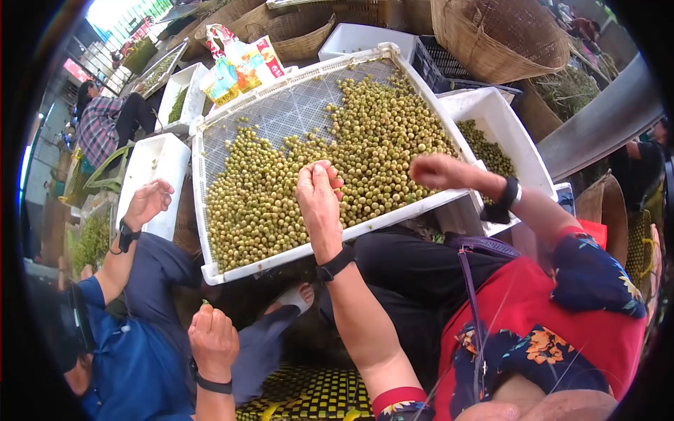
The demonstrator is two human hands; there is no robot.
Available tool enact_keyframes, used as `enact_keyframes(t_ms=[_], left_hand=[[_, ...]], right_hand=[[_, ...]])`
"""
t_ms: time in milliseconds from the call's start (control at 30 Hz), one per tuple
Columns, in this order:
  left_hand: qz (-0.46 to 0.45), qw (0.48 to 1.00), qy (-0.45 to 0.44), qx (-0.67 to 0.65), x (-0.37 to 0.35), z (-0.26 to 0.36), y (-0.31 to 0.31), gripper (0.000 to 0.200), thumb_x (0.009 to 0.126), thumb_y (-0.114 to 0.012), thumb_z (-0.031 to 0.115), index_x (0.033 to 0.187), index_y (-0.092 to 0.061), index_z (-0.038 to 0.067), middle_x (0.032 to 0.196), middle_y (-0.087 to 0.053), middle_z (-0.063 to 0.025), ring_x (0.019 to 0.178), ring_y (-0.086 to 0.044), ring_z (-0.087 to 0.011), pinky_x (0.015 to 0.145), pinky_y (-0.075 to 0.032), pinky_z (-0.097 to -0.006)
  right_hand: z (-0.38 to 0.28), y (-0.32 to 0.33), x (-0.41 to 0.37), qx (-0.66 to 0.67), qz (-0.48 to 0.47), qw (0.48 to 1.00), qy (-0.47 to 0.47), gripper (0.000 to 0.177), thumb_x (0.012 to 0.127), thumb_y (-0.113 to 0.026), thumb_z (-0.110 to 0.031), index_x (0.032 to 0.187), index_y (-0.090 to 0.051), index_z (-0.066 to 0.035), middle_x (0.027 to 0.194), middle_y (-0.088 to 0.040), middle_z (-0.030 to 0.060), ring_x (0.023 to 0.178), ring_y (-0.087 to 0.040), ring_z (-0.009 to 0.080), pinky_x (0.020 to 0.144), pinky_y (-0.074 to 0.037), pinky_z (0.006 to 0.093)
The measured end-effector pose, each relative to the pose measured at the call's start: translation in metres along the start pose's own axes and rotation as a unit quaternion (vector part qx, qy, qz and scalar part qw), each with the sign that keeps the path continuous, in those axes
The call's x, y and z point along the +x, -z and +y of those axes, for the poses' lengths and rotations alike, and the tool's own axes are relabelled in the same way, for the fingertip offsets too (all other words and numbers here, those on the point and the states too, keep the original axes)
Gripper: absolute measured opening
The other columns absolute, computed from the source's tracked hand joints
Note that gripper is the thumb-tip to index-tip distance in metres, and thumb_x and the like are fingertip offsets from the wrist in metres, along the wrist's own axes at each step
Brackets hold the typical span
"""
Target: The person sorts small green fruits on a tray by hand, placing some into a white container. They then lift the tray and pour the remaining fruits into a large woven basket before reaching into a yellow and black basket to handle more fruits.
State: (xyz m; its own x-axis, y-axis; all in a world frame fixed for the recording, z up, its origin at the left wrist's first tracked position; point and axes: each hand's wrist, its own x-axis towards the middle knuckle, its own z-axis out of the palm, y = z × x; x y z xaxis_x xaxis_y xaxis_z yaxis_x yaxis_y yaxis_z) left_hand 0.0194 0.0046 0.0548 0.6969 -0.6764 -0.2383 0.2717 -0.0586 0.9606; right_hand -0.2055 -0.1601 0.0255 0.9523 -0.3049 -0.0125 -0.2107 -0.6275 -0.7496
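Observation:
A white-rimmed mesh tray (263,133) holds a wide spread of small round green-brown fruits (379,140). Over the fruits, near the tray's front edge, my left hand (321,200) is raised with its fingers curled and pressed together; anything between them is hidden. My right hand (444,172) is above the right part of the tray, its fingers smeared by motion. Both my wrists carry dark bands. To the right of the tray, a white foam box (523,133) holds more of the fruits.
A co-worker in blue (140,351) sits at the left, both hands raised, beside a white box (158,172). Behind the tray are a printed bag (242,67), a wicker basket (498,35) and a black crate (435,67). A metal pole (604,116) slants at the right.

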Motion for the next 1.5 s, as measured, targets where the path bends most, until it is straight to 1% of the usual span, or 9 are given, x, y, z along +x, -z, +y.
enact_keyframes(t_ms=[100,200,267,667,833,967,1100,1233,1500], left_hand=[[-0.001,1.0,-0.002,0.024,0.002,0.0,-0.006,0.023,0.102,-0.044,0.02,0.106,-0.061,0.006,0.086,-0.063,-0.0018,0.068,-0.059,-0.0081,0.055,-0.047,-0.0223],[-0.033,0.999,0.008,-0.007,0.007,-0.01,-0.014,0.022,0.101,-0.046,0.023,0.107,-0.06,0.008,0.09,-0.063,-0.0025,0.072,-0.061,-0.0108,0.06,-0.048,-0.0248],[-0.046,0.997,0.034,-0.06,0.01,-0.02,-0.019,0.022,0.101,-0.046,0.024,0.107,-0.06,0.007,0.091,-0.064,-0.0029,0.073,-0.061,-0.0117,0.061,-0.048,-0.0258],[-0.058,0.984,0.119,-0.12,0.023,-0.043,-0.04,0.022,0.1,-0.048,0.023,0.108,-0.06,0.006,0.095,-0.065,-0.0047,0.08,-0.063,-0.0154,0.065,-0.05,-0.029],[-0.033,0.98,0.158,-0.118,0.021,-0.055,-0.055,0.023,0.101,-0.046,0.024,0.108,-0.06,0.006,0.092,-0.062,-0.0035,0.079,-0.062,-0.0153,0.065,-0.05,-0.0309],[-0.074,0.941,0.224,-0.244,0.023,-0.066,-0.062,0.031,0.103,-0.044,0.032,0.107,-0.057,0.003,0.091,-0.059,-0.0067,0.079,-0.058,-0.0173,0.066,-0.05,-0.0318],[-0.053,0.93,0.244,-0.268,0.023,-0.072,-0.06,0.034,0.104,-0.041,0.032,0.105,-0.055,0.0,0.096,-0.058,-0.0103,0.077,-0.057,-0.0204,0.068,-0.05,-0.0361],[-0.053,0.93,0.215,-0.292,0.021,-0.059,-0.056,0.035,0.103,-0.041,0.031,0.106,-0.056,-0.001,0.099,-0.059,-0.0133,0.088,-0.061,-0.0263,0.075,-0.053,-0.0388],[-0.075,0.918,0.205,-0.331,0.02,-0.058,-0.048,0.039,0.104,-0.036,0.032,0.108,-0.054,-0.003,0.106,-0.059,-0.0191,0.101,-0.06,-0.0347,0.088,-0.053,-0.0465]], right_hand=[[-0.011,-0.008,-0.043,-0.021,-0.167,0.98,0.105,0.012,0.084,-0.061,-0.003,0.095,-0.064,-0.008,0.083,-0.061,0.0097,0.085,-0.062,0.0262,0.074,-0.05,0.038],[0.006,-0.009,-0.009,-0.104,-0.032,0.994,-0.001,0.007,0.086,-0.058,-0.008,0.089,-0.064,-0.007,0.089,-0.061,0.0115,0.087,-0.061,0.0293,0.075,-0.049,0.0407],[0.026,-0.011,0.027,-0.115,0.098,0.988,0.034,0.006,0.086,-0.059,-0.009,0.089,-0.064,-0.008,0.087,-0.058,0.011,0.085,-0.059,0.0304,0.074,-0.047,0.0408],[0.073,-0.023,0.085,-0.311,0.02,0.948,0.071,0.005,0.078,-0.06,-0.013,0.079,-0.061,-0.008,0.082,-0.058,0.0097,0.085,-0.06,0.0302,0.071,-0.048,0.0441],[0.042,-0.01,0.083,-0.198,0.064,0.975,0.072,0.014,0.082,-0.059,-0.012,0.074,-0.052,-0.003,0.074,-0.052,0.0115,0.072,-0.056,0.0327,0.065,-0.047,0.0421],[-0.014,-0.011,0.07,-0.076,0.029,0.98,0.18,0.023,0.084,-0.064,-0.016,0.105,-0.068,-0.007,0.08,-0.057,0.0107,0.086,-0.058,0.0287,0.073,-0.047,0.0422],[-0.011,-0.009,0.044,-0.022,0.106,0.99,0.087,0.011,0.086,-0.063,-0.013,0.093,-0.064,-0.004,0.083,-0.056,0.0114,0.084,-0.057,0.0317,0.073,-0.046,0.0416],[0.021,-0.029,0.007,-0.073,-0.067,0.991,0.093,0.011,0.081,-0.064,-0.008,0.092,-0.062,-0.007,0.087,-0.054,0.0108,0.091,-0.058,0.0316,0.074,-0.047,0.0428],[0.031,-0.043,0.02,-0.079,-0.052,0.993,0.074,0.004,0.084,-0.062,-0.008,0.084,-0.06,-0.005,0.079,-0.055,0.012,0.077,-0.059,0.0329,0.067,-0.047,0.0433]])
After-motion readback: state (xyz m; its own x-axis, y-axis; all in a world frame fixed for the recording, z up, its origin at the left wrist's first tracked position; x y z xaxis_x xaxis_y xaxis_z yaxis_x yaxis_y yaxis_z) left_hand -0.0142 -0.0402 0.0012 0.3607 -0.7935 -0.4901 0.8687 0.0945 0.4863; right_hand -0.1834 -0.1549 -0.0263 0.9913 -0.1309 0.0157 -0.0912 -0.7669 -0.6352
